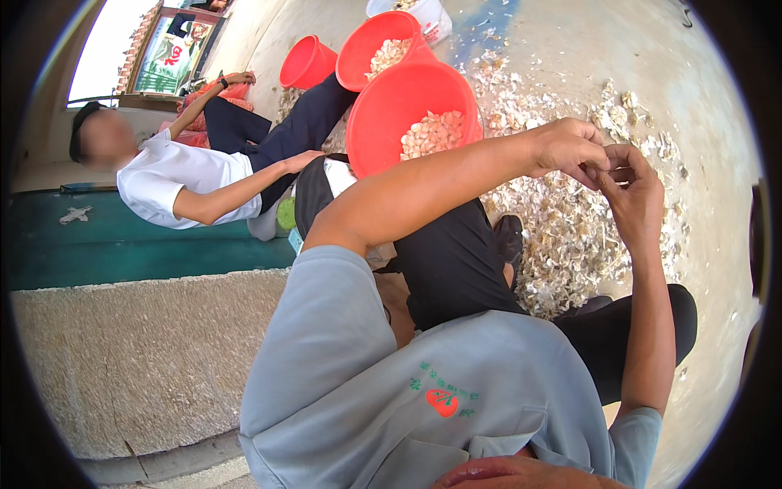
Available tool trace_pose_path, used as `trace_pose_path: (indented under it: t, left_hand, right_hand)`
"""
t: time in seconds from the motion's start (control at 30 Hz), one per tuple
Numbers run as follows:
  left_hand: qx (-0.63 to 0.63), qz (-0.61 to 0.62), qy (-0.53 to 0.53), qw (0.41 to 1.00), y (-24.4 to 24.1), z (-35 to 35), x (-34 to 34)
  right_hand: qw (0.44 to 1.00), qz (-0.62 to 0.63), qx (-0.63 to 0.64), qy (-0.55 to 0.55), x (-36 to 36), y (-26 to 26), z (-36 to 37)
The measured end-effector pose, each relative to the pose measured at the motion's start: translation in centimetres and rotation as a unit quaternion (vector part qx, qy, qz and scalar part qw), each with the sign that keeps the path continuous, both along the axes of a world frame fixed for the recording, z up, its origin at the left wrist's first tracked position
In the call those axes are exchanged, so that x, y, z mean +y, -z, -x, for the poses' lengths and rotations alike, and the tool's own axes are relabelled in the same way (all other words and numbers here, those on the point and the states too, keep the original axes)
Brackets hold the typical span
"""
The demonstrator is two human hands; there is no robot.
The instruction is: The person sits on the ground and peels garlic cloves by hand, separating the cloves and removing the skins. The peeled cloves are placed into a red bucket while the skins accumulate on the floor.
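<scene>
My left hand (568,150) and my right hand (635,186) meet at the fingertips at the upper right, above a floor strewn with garlic skins (568,238). Their thumbs and fingers are bent and pinched close together. Whatever small thing may lie between them is hidden by the fingers. To the left of my left hand stands a red plastic bucket (391,98), partly filled with garlic cloves (431,134). My left forearm crosses in front of its lower rim. A few whole garlic bulbs (620,113) lie on the floor just beyond my hands.
Behind the near bucket are another red bucket with cloves (351,52), a smaller red bucket (302,64) and a white bucket (431,18). A person in a white shirt (192,177) sits at my left, near red mesh sacks (241,91). My shoe (508,241) rests beside the skins.
</scene>
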State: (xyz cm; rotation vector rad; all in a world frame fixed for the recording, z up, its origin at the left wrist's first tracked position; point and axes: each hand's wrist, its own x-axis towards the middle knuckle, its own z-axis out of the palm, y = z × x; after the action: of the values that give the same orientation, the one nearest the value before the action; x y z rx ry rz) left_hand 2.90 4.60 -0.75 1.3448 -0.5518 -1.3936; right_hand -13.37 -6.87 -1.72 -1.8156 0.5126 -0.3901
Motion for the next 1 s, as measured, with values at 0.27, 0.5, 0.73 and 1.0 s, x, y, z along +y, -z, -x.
trace_pose_path:
  t: [0.27,0.5,0.73,1.0]
  left_hand:
    - [-0.092,-0.046,0.008,0.995,-1.5,-3.1,3.0]
    - [-0.333,-0.191,-0.054,0.922,-2.8,-10.9,12.2]
    - [-0.313,-0.223,-0.12,0.916,1.7,-13.7,20.8]
    - [-0.408,-0.328,0.002,0.852,2.6,-12.6,21.1]
  right_hand:
    - [0.999,0.012,-0.036,-0.003,1.7,-1.0,-0.1]
    - [0.999,-0.012,-0.05,-0.005,1.4,-1.5,0.6]
    - [0.996,0.052,-0.067,0.017,0.5,-0.7,1.5]
    - [0.992,0.044,-0.085,0.083,-0.4,-0.4,2.5]
